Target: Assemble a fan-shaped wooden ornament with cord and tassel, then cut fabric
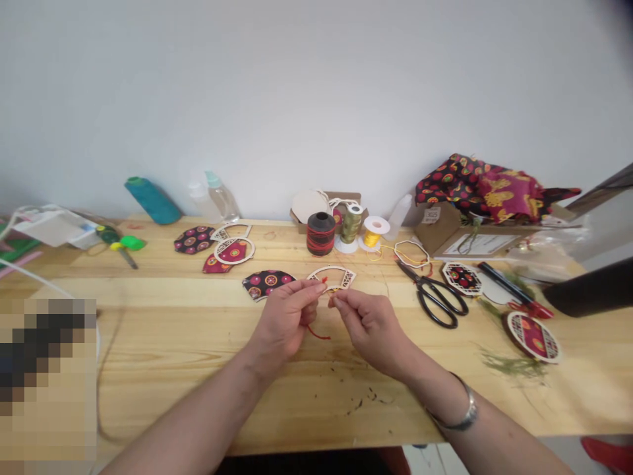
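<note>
My left hand (289,313) is closed in a pinch on a thin red cord (320,335). A short tip of the cord sticks up above the thumb, and a loose tail curves out below the fingers. Close beside it, my right hand (370,323) pinches a fine strand that runs across the small gap between the hands, seemingly the same cord. Just behind the fingertips lies a fan-shaped wooden frame (347,278), partly hidden. A dark patterned fan-shaped fabric piece (270,282) rests behind my left hand.
Black scissors (442,300) lie right of my hands. Thread spools stand behind: red and black (320,234), olive (351,225), yellow (374,232). A round fabric ornament (533,336) and a cardboard box (475,231) are at the right. A teal thread cone (153,200) leans at the back left.
</note>
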`<state>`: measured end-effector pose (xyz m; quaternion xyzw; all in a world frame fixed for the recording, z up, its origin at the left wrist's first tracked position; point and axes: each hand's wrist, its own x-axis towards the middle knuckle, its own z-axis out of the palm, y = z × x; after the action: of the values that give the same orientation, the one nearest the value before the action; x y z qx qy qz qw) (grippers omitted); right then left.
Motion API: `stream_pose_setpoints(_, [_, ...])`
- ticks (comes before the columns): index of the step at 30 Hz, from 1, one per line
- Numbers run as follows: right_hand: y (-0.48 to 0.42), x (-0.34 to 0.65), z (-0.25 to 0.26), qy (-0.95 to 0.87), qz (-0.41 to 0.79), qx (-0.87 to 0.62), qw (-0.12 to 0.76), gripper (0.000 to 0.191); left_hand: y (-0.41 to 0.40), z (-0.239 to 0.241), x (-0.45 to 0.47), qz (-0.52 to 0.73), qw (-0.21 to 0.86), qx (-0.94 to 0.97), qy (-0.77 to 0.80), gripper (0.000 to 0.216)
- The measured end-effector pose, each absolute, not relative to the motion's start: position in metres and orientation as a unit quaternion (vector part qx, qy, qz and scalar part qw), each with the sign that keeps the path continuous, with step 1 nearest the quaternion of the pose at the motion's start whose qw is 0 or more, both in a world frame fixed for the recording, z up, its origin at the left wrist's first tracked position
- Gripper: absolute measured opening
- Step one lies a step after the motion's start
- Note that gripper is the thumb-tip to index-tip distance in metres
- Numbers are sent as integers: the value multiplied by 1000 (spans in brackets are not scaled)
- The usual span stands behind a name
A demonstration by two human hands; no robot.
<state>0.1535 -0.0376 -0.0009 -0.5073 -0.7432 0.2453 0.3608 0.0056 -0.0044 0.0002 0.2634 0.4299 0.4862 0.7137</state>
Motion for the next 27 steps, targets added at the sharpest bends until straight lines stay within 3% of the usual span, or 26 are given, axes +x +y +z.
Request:
stream_pose_setpoints(6, [-36, 148, 1, -762, 237, -515, 313, 24, -1, 2, 4, 482, 710, 280, 431, 24])
stream_pose_setpoints(11, [-37, 156, 14, -812, 162, -532, 177, 28, 1, -1, 4, 487, 683, 324, 438, 26])
stream_pose_setpoints(17, [-47, 243, 15, -698, 13, -716, -22, 32, -3, -5, 7, 505, 653, 333, 456, 29])
stream_pose_setpoints(23, [-48, 294, -22, -649, -43, -758, -43, 28, -6, -6, 8, 506, 651, 342, 452, 25])
stream_pose_setpoints(27, [-56, 297, -20, -650, -56, -755, -63, 24, -7, -6, 8, 507, 653, 341, 447, 24])
